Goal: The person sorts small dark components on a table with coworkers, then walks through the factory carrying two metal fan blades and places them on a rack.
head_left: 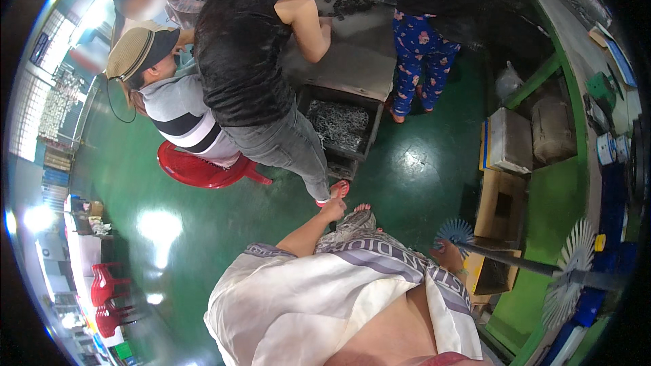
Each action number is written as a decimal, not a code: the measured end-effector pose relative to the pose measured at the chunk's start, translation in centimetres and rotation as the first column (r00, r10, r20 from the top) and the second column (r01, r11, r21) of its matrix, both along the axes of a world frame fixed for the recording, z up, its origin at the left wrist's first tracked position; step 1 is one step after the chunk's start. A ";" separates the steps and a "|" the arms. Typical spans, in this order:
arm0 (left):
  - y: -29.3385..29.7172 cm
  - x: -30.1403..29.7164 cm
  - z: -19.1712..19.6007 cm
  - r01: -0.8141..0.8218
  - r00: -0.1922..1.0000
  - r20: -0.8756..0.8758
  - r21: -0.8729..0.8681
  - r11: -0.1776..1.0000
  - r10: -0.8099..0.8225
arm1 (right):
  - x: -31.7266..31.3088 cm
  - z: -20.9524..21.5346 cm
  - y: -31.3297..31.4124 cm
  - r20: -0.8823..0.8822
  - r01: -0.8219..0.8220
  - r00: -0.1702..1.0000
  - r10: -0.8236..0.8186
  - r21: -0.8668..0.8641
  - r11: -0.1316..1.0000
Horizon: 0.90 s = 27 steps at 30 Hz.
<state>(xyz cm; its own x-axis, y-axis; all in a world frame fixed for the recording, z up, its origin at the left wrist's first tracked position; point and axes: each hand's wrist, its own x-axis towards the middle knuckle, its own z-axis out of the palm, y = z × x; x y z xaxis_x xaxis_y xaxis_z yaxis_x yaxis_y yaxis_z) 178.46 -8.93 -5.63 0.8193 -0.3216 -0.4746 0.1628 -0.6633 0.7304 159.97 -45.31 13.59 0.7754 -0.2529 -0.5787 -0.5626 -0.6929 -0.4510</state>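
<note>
My left hand [332,211] is closed in front of my body, above the green floor. A small dark object, its kind unclear, shows at the lower edge of the fist. My right hand [447,255] is at my right side, beside a round grey disc with radiating slats [454,232]. Its fingers are small and partly hidden; I cannot tell whether they touch the disc. A dark bar [508,256] runs from that disc to a second, larger slatted disc [568,274] at the right.
A standing person in black [247,47] works at a grey table [352,71] with dark pieces on it. Beneath is a drawer of shiny scraps [337,125]. Another person sits on a red chair [196,166]. Patterned trousers [422,54] show farther right. Boxes [510,139] line the green shelving [542,196].
</note>
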 end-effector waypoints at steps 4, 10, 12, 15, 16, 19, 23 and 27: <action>1.2 1.7 0.5 0.150 0.988 0.017 0.120 0.981 -0.153 | 2.1 -5.0 -2.5 -0.045 0.155 0.987 -0.155 -0.009 0.988; -2.7 10.1 1.6 0.271 0.931 0.167 0.279 0.921 -0.324 | 6.0 -12.4 -7.2 -0.153 0.197 0.966 -0.210 -0.097 0.976; -4.6 12.8 2.0 0.103 0.989 0.089 0.190 0.976 -0.122 | 7.7 -14.2 -9.4 -0.137 0.224 0.965 -0.224 -0.018 0.974; -6.7 17.3 0.8 -0.252 0.957 -0.154 -0.007 0.968 0.248 | 8.4 -20.2 -12.9 -0.027 0.331 0.943 -0.330 0.034 0.943; -7.4 18.5 3.4 -0.248 0.956 -0.163 -0.019 0.969 0.242 | 9.5 -20.0 -13.6 -0.064 0.356 0.934 -0.352 0.061 0.933; -8.5 21.8 0.1 -0.241 0.971 -0.017 -0.040 0.970 0.240 | 12.9 -20.3 -15.2 -0.085 -0.088 0.994 0.074 -0.176 0.980; -10.3 25.9 2.4 -0.296 0.954 0.047 -0.018 0.955 0.297 | 19.9 -17.3 -15.8 -0.236 -0.308 0.940 0.247 -0.276 0.910; -12.1 28.8 3.6 -0.409 0.903 0.082 -0.129 0.903 0.421 | 29.5 -15.4 -17.2 -0.379 0.073 0.910 -0.167 -0.252 0.965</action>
<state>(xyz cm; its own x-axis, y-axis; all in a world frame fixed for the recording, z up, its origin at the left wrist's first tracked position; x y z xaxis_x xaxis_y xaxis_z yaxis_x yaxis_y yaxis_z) 207.28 -20.98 -2.02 0.9327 0.0148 -0.3604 0.3247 -0.4696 0.8210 189.50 -62.53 -1.86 0.4512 -0.4905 -0.7455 -0.7463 -0.6654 -0.0139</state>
